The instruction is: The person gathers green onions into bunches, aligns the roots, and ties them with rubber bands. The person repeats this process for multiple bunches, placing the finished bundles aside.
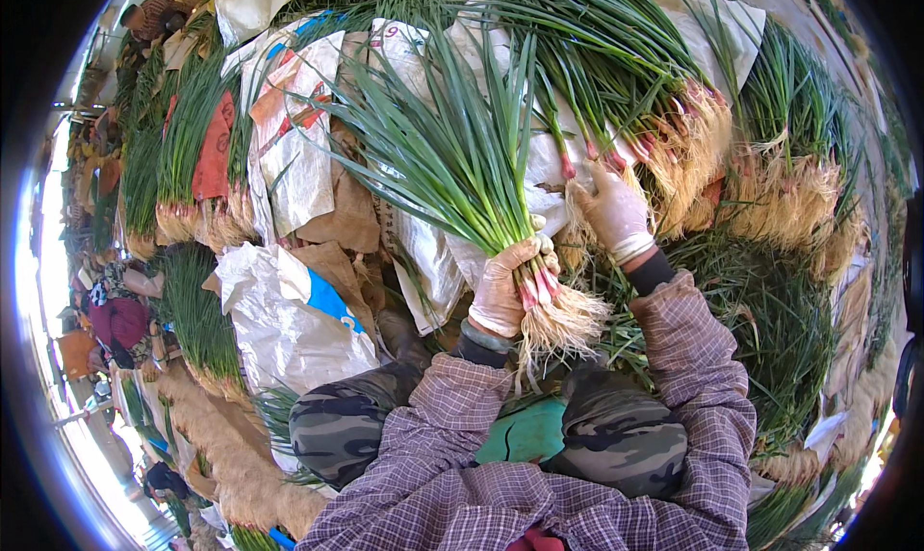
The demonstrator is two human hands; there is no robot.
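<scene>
My left hand [503, 284], in a pale thin glove, is closed around a bunch of green garlic [476, 190]. Long flat leaves fan away from me above the fist, and pinkish stem bases and pale stringy roots [563, 320] stick out below it. My right hand [612, 208], also gloved, reaches to the loose garlic stalks [565, 163] lying ahead. Its thumb and forefinger are at their pink bases; whether they pinch one is unclear. Right beside them lies a thick pile of garlic plants [678, 132], roots towards me.
White woven sacks [289, 320] lie ahead and to the left. Loose green leaves [751, 334] cover the ground at right. More rooted bundles [787, 183] stand beyond them. A green surface [523, 432] shows between my camouflage-clad knees. Other people [119, 323] are at far left.
</scene>
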